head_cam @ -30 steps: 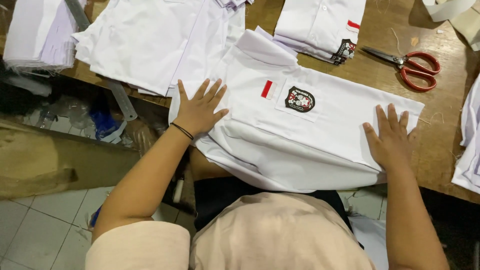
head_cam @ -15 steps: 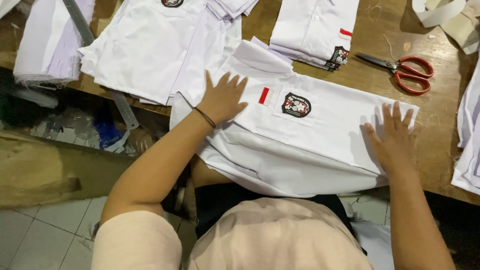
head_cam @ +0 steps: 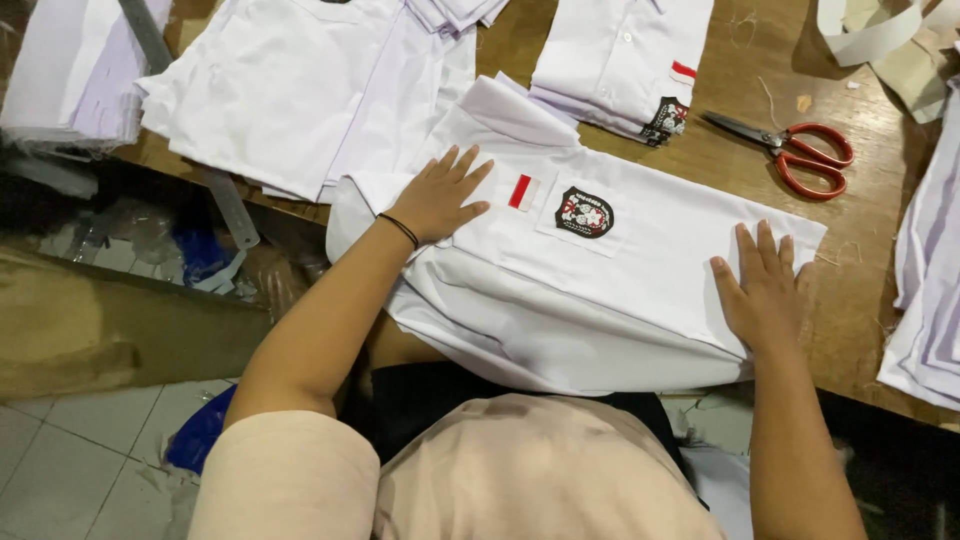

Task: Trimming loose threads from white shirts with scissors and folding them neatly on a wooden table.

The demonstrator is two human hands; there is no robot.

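Note:
A white shirt (head_cam: 620,290) lies folded on the wooden table (head_cam: 740,170), with a red-and-white patch and a black crest badge (head_cam: 584,212) on its chest pocket. My left hand (head_cam: 443,195) lies flat on the shirt near its collar, fingers spread, a thin black band around the wrist. My right hand (head_cam: 757,285) presses flat on the shirt's right end, near the table's front edge. Neither hand grips anything.
Red-handled scissors (head_cam: 800,155) lie at the back right. A second folded shirt with a badge (head_cam: 625,60) sits behind, a spread pile of white shirts (head_cam: 300,90) at the back left, and more white cloth (head_cam: 930,290) at the right edge. A grey ruler (head_cam: 235,215) hangs over the table's left edge.
My left hand has slid across the shirt from its left edge toward the collar and the red patch. My right hand has stayed on the right end.

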